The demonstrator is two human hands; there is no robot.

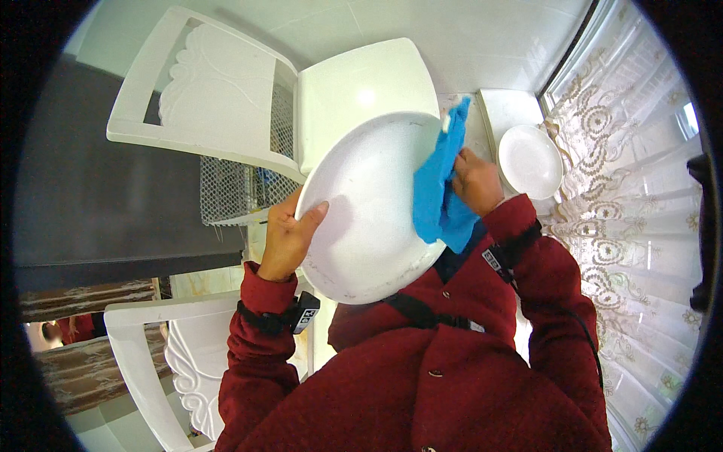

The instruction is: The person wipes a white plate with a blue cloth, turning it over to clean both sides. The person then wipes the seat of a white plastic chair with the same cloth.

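A large white oval plate (367,209) with faint dark marks near its rim is tilted in front of my chest. My left hand (291,234) grips its left edge, thumb on the inner face and fingers behind. At the plate's right edge, my right hand (477,179) holds a blue cloth (438,192), which hangs over the rim and touches the plate. Part of the right hand's grip is hidden by the cloth.
A white chair (361,90) stands beyond the plate, another white chair (169,308) at lower left. A second white plate (531,162) lies on a white surface at right, beside a lace curtain (615,237). A dark grey panel (124,186) fills the left.
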